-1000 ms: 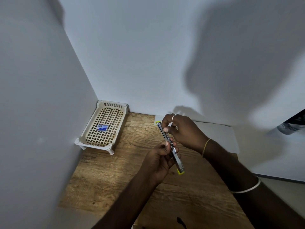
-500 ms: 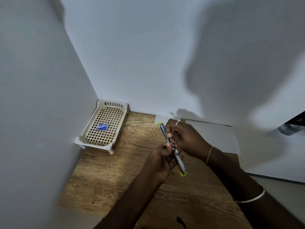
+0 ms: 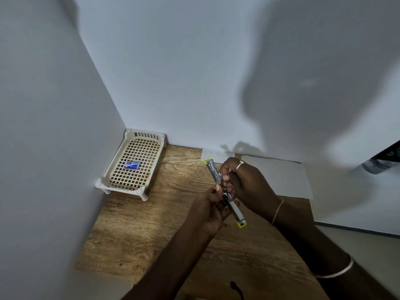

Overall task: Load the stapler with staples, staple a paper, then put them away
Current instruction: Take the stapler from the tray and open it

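Observation:
A metal stapler (image 3: 234,210) with yellow-green ends is swung fully open into one long strip, held above the wooden table. My left hand (image 3: 211,210) grips it near the hinge from below. My right hand (image 3: 244,185) pinches at the upper half of the strip with its fingertips; whether staples are between those fingers is hidden. A small blue staple box (image 3: 132,165) lies in the cream lattice basket (image 3: 112,172) at the left corner. White paper (image 3: 279,177) lies flat against the back wall behind my hands.
White walls close in the wooden table (image 3: 138,230) on the left and behind. A smaller white sheet (image 3: 213,154) sits by the wall near the stapler's far end. A dark cord tip (image 3: 236,287) shows at the bottom edge.
My right hand has slid down along the open stapler toward the hinge. The stapler has shifted slightly right; the left hand keeps its grip.

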